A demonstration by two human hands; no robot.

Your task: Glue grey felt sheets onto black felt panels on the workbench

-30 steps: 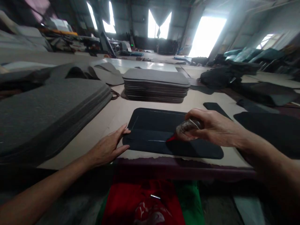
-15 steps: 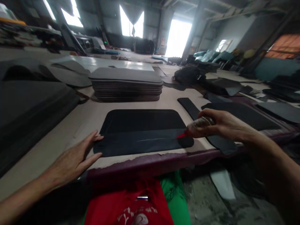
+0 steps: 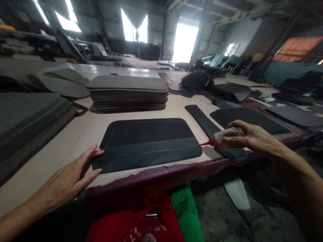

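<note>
Head camera: worn on the person's head, looking forward and down across the pale, flat worktop from its near side.
Red cloth apron with white print: nearest the lens, seen steeply from above at the bottom edge.
Bare forearms: the left enters at lower left, the right from the right border.
Dark, flat, round-cornered sheet: close to the camera, seen at a slant, slightly left of centre.
Bright, tall, rectangular opening: well beyond the worktop, near the top; the wide view reaches the far wall.
</note>
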